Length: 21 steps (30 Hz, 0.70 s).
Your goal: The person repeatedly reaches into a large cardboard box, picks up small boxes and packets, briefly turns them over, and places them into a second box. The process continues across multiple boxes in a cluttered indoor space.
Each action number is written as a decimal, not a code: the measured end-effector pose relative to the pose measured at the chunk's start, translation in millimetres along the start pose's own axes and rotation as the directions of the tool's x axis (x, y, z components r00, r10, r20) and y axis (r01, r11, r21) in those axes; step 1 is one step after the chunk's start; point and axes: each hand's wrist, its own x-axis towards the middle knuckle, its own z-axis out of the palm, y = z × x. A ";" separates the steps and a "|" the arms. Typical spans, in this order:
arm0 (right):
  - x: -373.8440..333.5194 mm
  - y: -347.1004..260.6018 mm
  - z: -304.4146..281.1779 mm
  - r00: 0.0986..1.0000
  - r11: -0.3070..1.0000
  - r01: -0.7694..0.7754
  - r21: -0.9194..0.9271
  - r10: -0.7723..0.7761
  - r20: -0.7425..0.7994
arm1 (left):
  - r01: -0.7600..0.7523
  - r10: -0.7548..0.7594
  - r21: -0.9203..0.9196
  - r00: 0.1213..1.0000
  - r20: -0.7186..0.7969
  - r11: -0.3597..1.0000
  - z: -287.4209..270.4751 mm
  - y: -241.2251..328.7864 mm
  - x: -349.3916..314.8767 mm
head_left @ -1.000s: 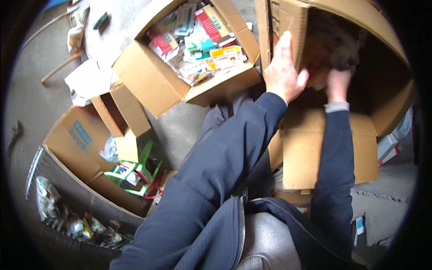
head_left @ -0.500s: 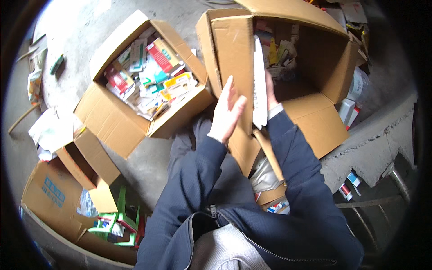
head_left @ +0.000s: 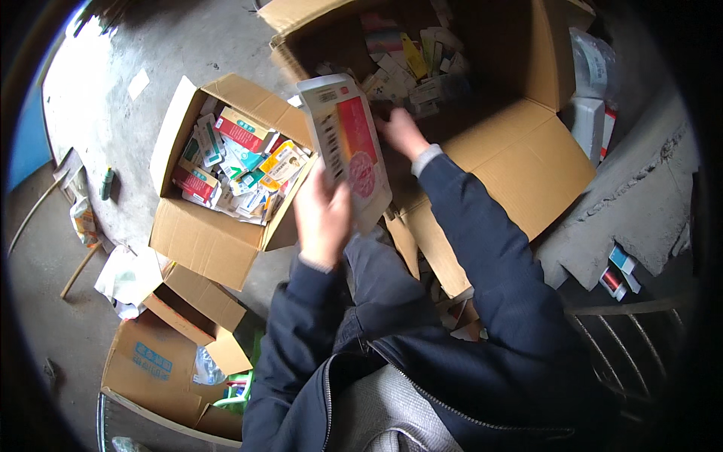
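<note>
We hold the pack (head_left: 349, 143) in the left hand (head_left: 324, 218), which is clasped on its near left edge. The pack extends ahead of this hand and to its right, tilted, printed face toward us. The right hand (head_left: 402, 134) is just beside the pack's far right edge, at the mouth of the large box (head_left: 520, 172). Its fingers are in shadow; we cannot make out whether they are loose or gripping, or whether they touch the pack.

For good control, we judge that the left grip should stay firm yet light: thin board would likely crease under hard pressure. We advise keeping the pack's far end clear of the box rims, and the right knuckles clear of the cardboard edges.

The pack is flat, oblong and smooth, white with a red and yellow panel and a slight gloss. Left of the left hand, the small box (head_left: 207, 245) is matt brown corrugated board, flaps spread, filled with flattened, coloured cartons (head_left: 241, 162). Ahead of the right hand, inside the large box, paler packets (head_left: 418, 71) lie in a loose heap. Beyond the left hand, the floor (head_left: 177, 49) is grey and rough.
</note>
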 end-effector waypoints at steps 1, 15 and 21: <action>8.5 6.4 -6.2 0.993 0.991 -0.103 -0.080 0.107 0.043 | 0.058 -0.066 -0.155 0.997 -0.049 0.986 -12.9 -0.5 -8.9; 72.6 51.3 -33.3 0.926 0.905 -0.235 -0.354 0.099 -0.364 | 0.324 -0.549 -0.741 0.832 -0.072 0.588 -119.2 -84.8 -53.7; 8.9 -52.4 -139.4 0.915 0.467 0.366 0.805 -0.022 -0.404 | 0.259 -0.469 -0.755 0.880 -0.072 0.602 -105.7 -69.6 -32.6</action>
